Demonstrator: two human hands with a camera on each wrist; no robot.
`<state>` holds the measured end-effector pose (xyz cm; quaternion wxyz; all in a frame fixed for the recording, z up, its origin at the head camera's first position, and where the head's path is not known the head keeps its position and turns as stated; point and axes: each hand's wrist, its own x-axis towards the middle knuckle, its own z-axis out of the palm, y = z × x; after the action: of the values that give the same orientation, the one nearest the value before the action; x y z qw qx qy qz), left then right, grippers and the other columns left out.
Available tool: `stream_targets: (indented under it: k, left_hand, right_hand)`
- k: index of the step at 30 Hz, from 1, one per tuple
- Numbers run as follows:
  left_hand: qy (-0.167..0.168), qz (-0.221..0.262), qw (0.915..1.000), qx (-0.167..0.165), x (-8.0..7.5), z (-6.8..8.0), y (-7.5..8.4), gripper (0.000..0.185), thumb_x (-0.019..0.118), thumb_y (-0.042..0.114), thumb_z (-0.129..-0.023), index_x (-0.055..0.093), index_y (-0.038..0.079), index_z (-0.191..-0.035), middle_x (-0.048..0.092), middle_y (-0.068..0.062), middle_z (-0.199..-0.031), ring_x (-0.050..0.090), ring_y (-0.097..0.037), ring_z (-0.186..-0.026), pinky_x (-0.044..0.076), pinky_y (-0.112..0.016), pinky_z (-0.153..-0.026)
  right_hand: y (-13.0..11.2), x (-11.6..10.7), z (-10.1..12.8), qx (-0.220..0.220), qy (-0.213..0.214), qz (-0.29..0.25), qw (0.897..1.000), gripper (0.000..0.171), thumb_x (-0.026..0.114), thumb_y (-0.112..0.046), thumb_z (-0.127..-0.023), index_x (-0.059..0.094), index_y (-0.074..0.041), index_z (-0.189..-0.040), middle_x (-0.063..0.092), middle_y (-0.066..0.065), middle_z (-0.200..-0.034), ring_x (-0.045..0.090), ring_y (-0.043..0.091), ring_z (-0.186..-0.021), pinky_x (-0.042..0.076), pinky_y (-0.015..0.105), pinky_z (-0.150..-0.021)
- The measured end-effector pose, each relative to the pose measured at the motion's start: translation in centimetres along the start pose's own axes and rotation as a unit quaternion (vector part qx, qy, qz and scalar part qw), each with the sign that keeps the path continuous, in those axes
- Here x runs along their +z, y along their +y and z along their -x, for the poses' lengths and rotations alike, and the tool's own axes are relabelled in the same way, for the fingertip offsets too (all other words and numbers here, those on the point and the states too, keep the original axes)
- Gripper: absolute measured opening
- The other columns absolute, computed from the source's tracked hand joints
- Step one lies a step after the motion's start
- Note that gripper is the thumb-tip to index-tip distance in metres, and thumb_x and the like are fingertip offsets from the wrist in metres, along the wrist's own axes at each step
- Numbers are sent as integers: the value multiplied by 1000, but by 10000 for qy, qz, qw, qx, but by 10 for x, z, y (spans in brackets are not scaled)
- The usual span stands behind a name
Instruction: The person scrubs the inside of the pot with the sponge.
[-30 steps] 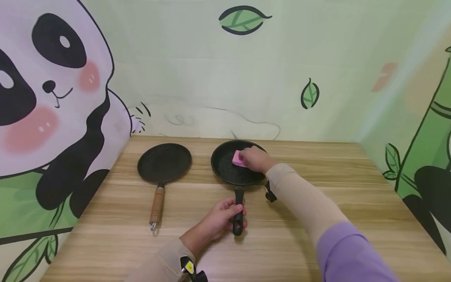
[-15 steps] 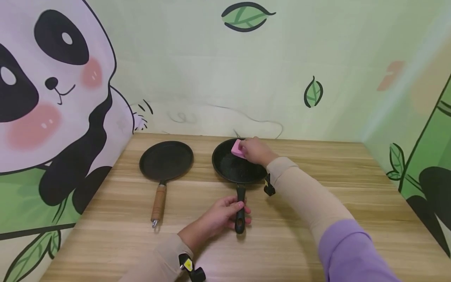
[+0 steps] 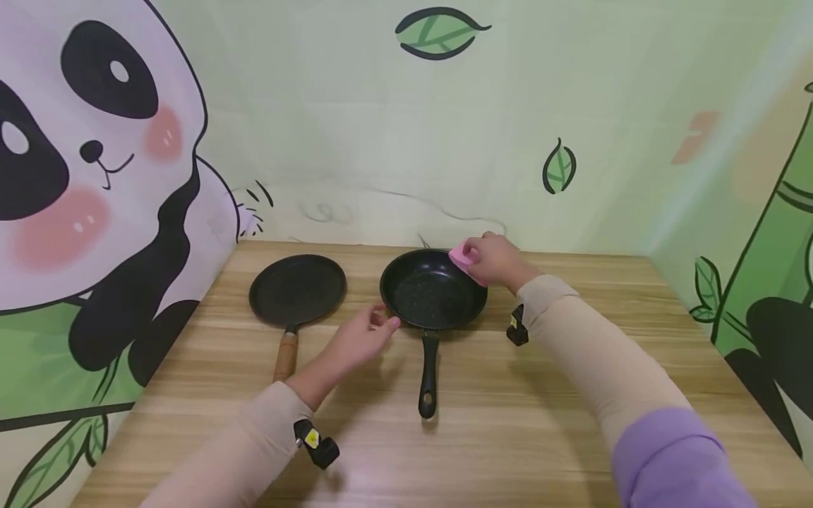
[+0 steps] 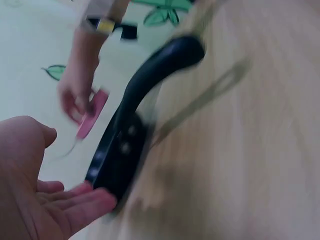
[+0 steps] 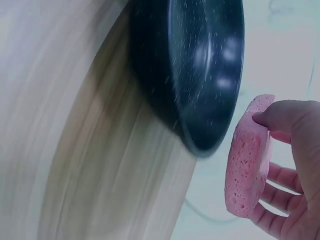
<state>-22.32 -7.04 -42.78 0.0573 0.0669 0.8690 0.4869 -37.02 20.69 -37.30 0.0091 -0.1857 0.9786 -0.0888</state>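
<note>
The right hand [image 3: 495, 259] pinches a sponge [image 3: 461, 257] at the pan's [image 3: 433, 291] far rim; the left hand [image 3: 358, 339], fingers relaxed, touches its near rim.

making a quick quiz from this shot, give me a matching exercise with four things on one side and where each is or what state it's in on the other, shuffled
Things:
1. pink sponge
2. black-handled frying pan
3. wooden-handled flat pan
4. left hand

Places or states:
A. lies on the table, furthest left, with no hand on it
B. open, fingertips close to a pan rim
C. pinched in the right hand at the far rim of a pan
D. sits mid-table, its handle pointing toward the person

Pairs: 1-C, 2-D, 3-A, 4-B
</note>
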Motion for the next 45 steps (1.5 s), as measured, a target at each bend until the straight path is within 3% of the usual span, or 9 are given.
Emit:
stream_targets:
  k: [3, 7, 15, 21, 29, 35, 45]
  left_hand:
    - [292, -1098, 9934, 126, -19, -8, 0, 67, 55, 44, -101, 41, -3, -148, 58, -24, -136, 58, -37, -125, 48, -49, -101]
    - [449, -2093, 9766, 191, -35, -20, -6, 77, 53, 49, -100, 32, -5, -152, 40, -30, -151, 41, -43, -139, 38, -54, -111]
    - [679, -3095, 9479, 316, -44, -34, -18, 85, 48, 60, -99, 27, 2, -158, 15, -28, -164, 12, -49, -150, 15, -64, -119]
    - [825, -3371, 9376, 190, -46, -50, -29, 85, 44, 65, -98, 25, 10, -160, 7, -24, -166, -1, -48, -152, 1, -71, -116]
    - [868, -3336, 9387, 62, -49, -62, -29, 88, 40, 69, -97, 22, 12, -161, 5, -22, -167, -6, -49, -151, -3, -71, -115]
    - [835, -3373, 9377, 14, -48, -71, -29, 88, 37, 70, -97, 19, 13, -162, -1, -21, -167, -10, -47, -151, -6, -70, -115]
    - [802, -3349, 9388, -68, -53, -71, -28, 84, 32, 67, -100, 19, 12, -162, 0, -22, -167, -11, -46, -151, -7, -70, -115]
  right_hand:
    - [17, -1, 8, 200, 46, -107, 9997, 41, 64, -25, -91, 62, -6, -127, 59, 21, -117, 55, 35, -100, 50, 50, -90]
    - [38, -1, 18, 395, 123, -249, 9988, 44, 64, -27, -89, 61, -3, -126, 59, 22, -113, 54, 36, -100, 49, 50, -88]
    - [68, 8, 39, 817, 152, -320, 9960, 45, 62, -31, -91, 60, 0, -124, 58, 23, -111, 53, 36, -98, 48, 50, -84]
    - [83, 24, 44, 857, 236, -526, 9947, 48, 61, -32, -95, 60, 4, -126, 63, 26, -115, 57, 37, -100, 49, 51, -89]
    - [91, 41, 47, 1137, 354, -729, 9902, 50, 59, -34, -94, 59, 5, -126, 63, 25, -113, 53, 39, -104, 46, 52, -89]
    - [90, 52, 49, 1383, 312, -805, 9866, 50, 60, -34, -94, 58, 5, -125, 57, 30, -120, 54, 43, -106, 45, 57, -95]
    - [83, 55, 51, 1595, 220, -809, 9836, 53, 57, -34, -94, 52, 5, -130, 49, 33, -123, 50, 47, -109, 43, 58, -95]
